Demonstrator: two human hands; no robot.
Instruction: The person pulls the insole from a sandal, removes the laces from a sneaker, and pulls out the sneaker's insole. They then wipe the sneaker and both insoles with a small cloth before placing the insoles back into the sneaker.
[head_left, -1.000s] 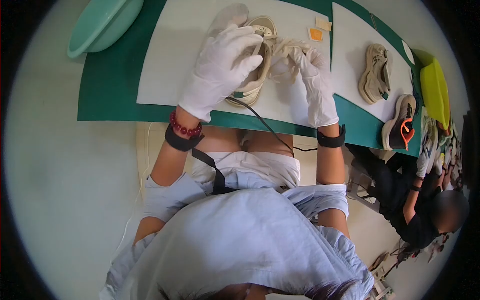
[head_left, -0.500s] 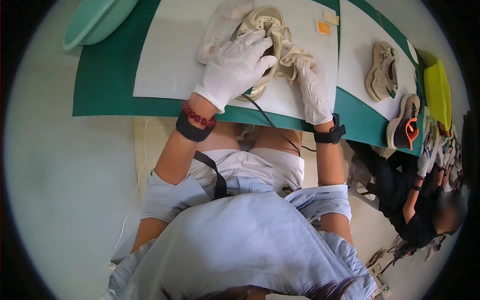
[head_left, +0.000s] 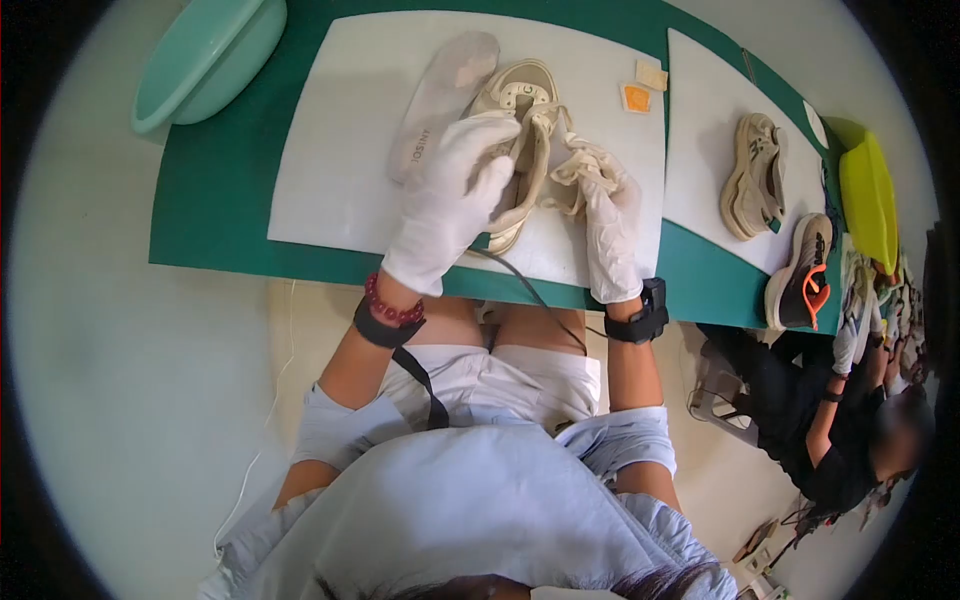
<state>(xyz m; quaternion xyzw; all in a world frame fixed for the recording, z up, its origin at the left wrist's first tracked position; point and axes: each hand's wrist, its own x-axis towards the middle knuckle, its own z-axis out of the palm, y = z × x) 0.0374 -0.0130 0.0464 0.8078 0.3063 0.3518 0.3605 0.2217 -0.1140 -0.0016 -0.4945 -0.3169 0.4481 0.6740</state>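
Note:
A cream sneaker [head_left: 537, 185] lies on the white mat with its toe away from me. My left hand [head_left: 447, 195], in a white glove, is closed on the shoe's left side, thumb by the opening. In my gloved right hand [head_left: 612, 225], just right of the shoe, is a bunched cream shoelace [head_left: 582, 170], pinched in the fingers; a strand of it runs to the shoe. A pale insole [head_left: 440, 100] with lettering lies left of the sneaker, partly behind my left hand.
The white mat [head_left: 330, 180] lies on a green table cover [head_left: 210, 210]. A mint basin [head_left: 210, 70] stands at far left. Orange and beige squares [head_left: 636, 97] lie at right. Beyond are a beige sneaker [head_left: 752, 175], a dark-and-orange shoe [head_left: 800, 270], a yellow-green container [head_left: 868, 205] and a seated person [head_left: 830, 430].
The view has shifted, so the table sits lower in the picture. My left fingers have drawn back from the shoe's opening to its left side. My right hand still holds the shoelace.

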